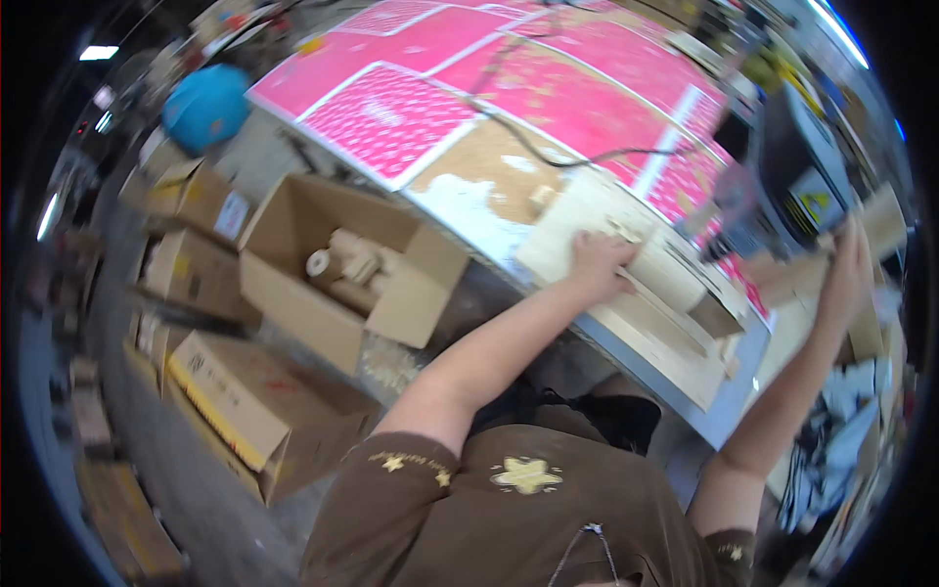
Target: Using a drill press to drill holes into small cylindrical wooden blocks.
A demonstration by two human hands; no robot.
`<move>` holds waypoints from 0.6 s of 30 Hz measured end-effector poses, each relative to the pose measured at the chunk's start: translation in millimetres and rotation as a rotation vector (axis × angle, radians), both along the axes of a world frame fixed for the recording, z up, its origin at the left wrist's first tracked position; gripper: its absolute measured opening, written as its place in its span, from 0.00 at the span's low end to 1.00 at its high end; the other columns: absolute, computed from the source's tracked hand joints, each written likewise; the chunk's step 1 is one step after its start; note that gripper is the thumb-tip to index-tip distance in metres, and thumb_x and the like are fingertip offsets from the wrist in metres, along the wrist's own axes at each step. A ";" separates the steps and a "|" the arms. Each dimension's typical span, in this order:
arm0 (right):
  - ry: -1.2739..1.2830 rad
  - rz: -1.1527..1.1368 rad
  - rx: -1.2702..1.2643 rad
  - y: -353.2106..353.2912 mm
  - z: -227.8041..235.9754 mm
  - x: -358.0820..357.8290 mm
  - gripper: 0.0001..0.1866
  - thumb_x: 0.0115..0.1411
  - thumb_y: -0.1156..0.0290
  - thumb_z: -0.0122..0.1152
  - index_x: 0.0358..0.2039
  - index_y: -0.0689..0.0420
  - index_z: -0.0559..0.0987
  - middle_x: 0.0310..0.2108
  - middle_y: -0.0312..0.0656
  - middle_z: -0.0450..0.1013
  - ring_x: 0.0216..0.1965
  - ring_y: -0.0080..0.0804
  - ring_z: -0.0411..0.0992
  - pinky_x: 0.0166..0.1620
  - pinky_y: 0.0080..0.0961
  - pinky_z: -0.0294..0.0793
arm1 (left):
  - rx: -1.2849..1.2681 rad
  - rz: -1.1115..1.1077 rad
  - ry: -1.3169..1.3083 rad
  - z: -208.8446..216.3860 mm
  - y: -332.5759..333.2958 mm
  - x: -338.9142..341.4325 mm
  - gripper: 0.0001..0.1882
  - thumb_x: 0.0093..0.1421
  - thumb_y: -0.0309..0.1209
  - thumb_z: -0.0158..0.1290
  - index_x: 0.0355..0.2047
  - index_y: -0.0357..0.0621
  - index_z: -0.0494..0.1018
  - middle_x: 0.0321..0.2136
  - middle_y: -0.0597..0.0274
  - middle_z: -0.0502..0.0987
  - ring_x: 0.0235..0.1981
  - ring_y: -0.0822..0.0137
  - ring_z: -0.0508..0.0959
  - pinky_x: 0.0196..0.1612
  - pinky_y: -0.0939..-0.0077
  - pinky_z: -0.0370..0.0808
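Note:
My left hand (599, 266) rests on a pale wooden board jig (565, 233) at the table's near edge, its fingers curled in beside a wooden strip (670, 311). Whatever they pinch is too small to make out. A grey bench drill press (800, 171) with a yellow warning sticker stands just beyond the jig, its chuck (719, 247) over the far side. Raised at the right side of the machine is my right hand (847, 269). Its fingers are blurred and partly hidden, and what they touch does not show clearly. A tan cylinder (883, 217) sits behind this hand.
An open cardboard box (293, 279) with wooden pieces (357, 259) inside stands left of the table. More cartons (254, 411) line the floor. A black cable (533, 147) runs across the pink-patterned tabletop (391, 117). A blue round object (205, 108) is at far left.

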State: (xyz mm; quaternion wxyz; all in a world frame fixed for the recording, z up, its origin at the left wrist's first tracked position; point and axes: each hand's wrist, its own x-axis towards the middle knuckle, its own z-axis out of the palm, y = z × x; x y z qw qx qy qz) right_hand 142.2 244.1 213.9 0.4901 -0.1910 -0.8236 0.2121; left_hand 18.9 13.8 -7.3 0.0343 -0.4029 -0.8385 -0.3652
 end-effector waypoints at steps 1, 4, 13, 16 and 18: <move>-0.035 -0.046 -0.157 9.0 12.9 -15.0 0.15 0.62 0.63 0.45 0.38 0.58 0.78 0.33 0.40 0.74 0.31 0.26 0.70 0.35 0.22 0.68 | 0.021 -0.036 -0.006 1.3 5.3 4.1 0.33 0.34 0.45 0.65 0.44 0.55 0.71 0.32 0.69 0.73 0.41 0.63 0.70 0.48 0.54 0.53; -0.277 -0.203 0.252 52.8 13.7 -43.5 0.12 0.58 0.70 0.46 0.39 0.58 0.76 0.30 0.46 0.73 0.33 0.34 0.72 0.37 0.23 0.68 | 0.002 -0.068 -0.017 5.1 17.3 14.0 0.31 0.36 0.42 0.64 0.44 0.57 0.71 0.31 0.69 0.72 0.41 0.62 0.69 0.48 0.56 0.54; -0.088 0.007 0.049 -50.1 1.8 14.3 0.15 0.60 0.65 0.49 0.26 0.66 0.72 0.20 0.36 0.66 0.25 0.20 0.62 0.31 0.18 0.61 | 0.045 -0.057 0.036 2.4 7.8 8.5 0.29 0.37 0.43 0.63 0.43 0.51 0.71 0.30 0.68 0.71 0.39 0.64 0.69 0.49 0.59 0.53; -0.142 0.106 -0.006 -83.2 -32.6 40.6 0.12 0.61 0.70 0.47 0.26 0.64 0.74 0.18 0.33 0.63 0.22 0.16 0.59 0.25 0.15 0.57 | -0.002 -0.059 -0.014 -2.2 8.4 8.6 0.32 0.35 0.42 0.64 0.45 0.58 0.71 0.33 0.68 0.72 0.42 0.62 0.69 0.49 0.56 0.54; -0.092 0.122 -0.012 -80.1 -65.7 52.5 0.11 0.62 0.70 0.46 0.28 0.62 0.75 0.17 0.32 0.60 0.20 0.15 0.57 0.23 0.15 0.54 | -0.036 -0.060 -0.035 -3.0 18.8 11.3 0.32 0.34 0.44 0.65 0.44 0.59 0.71 0.34 0.68 0.73 0.42 0.62 0.70 0.48 0.55 0.55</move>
